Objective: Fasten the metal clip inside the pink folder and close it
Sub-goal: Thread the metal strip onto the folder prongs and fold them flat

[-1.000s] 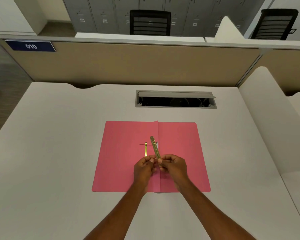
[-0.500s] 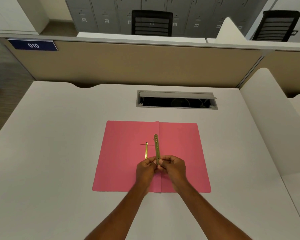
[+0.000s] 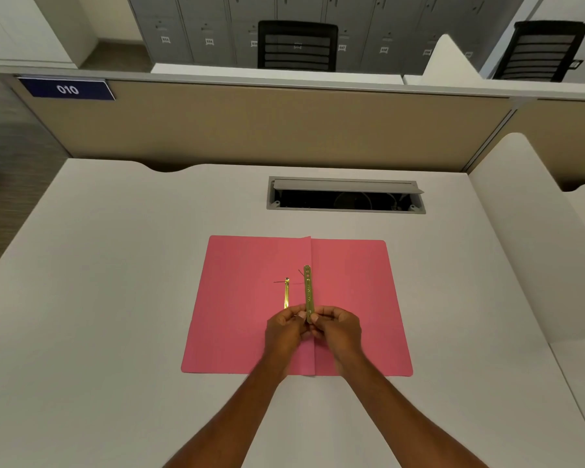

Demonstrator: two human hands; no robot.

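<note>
The pink folder lies open and flat on the white desk, its centre crease running towards me. A gold metal clip bar with small holes stands almost upright over the crease. My left hand and my right hand both pinch its lower end, fingertips touching. A thin gold prong rises from the left leaf, just left of the bar, with my left hand hiding its lower end.
An open cable hatch is set into the desk beyond the folder. A beige partition with a blue "010" label closes the far edge. A white divider borders the right side.
The clip bar has swung from leaning left to almost upright. Both hands stay at its lower end.
</note>
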